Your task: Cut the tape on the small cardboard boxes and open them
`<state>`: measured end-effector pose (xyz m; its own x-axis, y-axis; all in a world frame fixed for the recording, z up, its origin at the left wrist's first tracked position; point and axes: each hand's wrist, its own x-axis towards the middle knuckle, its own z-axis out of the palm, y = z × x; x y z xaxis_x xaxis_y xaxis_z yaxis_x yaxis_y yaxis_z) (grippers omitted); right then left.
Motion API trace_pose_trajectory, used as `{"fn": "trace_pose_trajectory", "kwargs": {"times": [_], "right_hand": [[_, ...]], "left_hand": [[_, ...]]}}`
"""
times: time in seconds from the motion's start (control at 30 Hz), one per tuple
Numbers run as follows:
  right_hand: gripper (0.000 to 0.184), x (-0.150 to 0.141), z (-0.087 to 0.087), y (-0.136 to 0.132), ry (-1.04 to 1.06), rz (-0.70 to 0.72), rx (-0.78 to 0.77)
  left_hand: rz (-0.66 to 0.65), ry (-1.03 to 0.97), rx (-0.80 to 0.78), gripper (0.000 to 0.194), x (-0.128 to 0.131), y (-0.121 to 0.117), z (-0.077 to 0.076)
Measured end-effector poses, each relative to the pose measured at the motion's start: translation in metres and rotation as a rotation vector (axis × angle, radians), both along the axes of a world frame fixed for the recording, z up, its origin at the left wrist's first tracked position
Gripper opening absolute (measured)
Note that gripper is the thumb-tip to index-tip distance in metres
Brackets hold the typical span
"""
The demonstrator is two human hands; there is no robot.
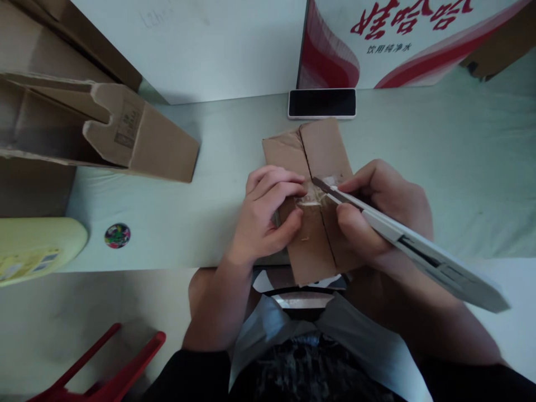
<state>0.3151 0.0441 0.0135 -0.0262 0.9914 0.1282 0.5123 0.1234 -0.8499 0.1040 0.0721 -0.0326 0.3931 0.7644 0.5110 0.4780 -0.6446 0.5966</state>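
Observation:
A small brown cardboard box (310, 245) lies at the table's near edge, a seam running down its top face. Clear tape (310, 196) crosses the seam near the middle. My left hand (272, 209) rests on the box's left part, fingers stretched out and slightly bent over the top. In my right hand (383, 204) is a white utility knife (414, 245), gripped between thumb and fingers. Its dark blade tip meets the seam beside the tape, and the handle slants down to the right.
Behind the box lies a phone (322, 104), screen dark. White printed cartons (402, 61) stand along the back. An open cardboard box (163, 139), a yellow-green bottle (37, 245) and a round colourful sticker (118, 235) are at left. A red stool (121, 368) stands below.

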Motion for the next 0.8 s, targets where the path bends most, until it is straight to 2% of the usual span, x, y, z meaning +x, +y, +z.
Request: {"fn": "trace_pose_trajectory", "kwargs": {"times": [0.17, 0.33, 0.57, 0.8], "right_hand": [[0.011, 0.0005, -0.0009, -0.0014, -0.008, -0.002, 0.006], [0.016, -0.0002, 0.0004, 0.0017, -0.083, 0.011, 0.023], [0.016, -0.0007, 0.0013, 0.003, -0.101, 0.034, 0.021], [0.017, 0.0006, 0.0044, 0.0033, -0.106, 0.055, 0.008]], "left_hand": [[0.0, -0.007, -0.01, 0.018, -0.0007, -0.0005, -0.0008], [0.03, 0.03, -0.024, 0.023, 0.0003, -0.001, -0.0013], [-0.009, -0.044, -0.009, 0.015, 0.0019, -0.0001, -0.0001], [0.038, 0.043, -0.017, 0.025, -0.0003, 0.0, -0.0014]]}}
